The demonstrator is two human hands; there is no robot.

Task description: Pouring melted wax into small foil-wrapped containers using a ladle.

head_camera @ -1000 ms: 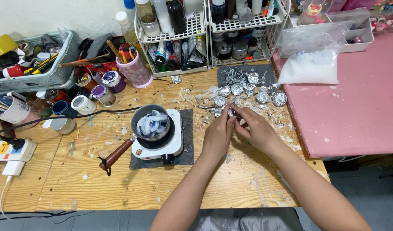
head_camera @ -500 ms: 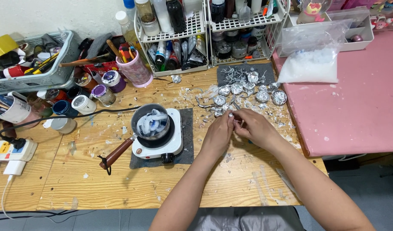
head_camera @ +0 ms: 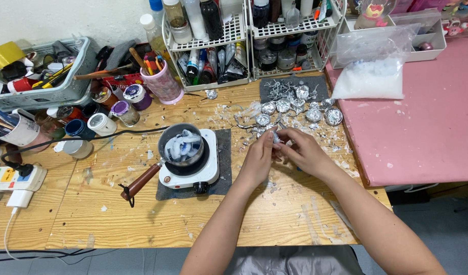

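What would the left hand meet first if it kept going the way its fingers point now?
The left hand points up-right across the wooden table. Past the small foil piece pinched with the right hand, it would probably meet the cluster of round silver foil cups; depth is unclear.

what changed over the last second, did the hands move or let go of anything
Very little. The left hand and right hand shifted slightly but stay together, still pinching a small foil piece between the fingertips. Nothing was let go. The pot on the hot plate and the foil cups stayed put.
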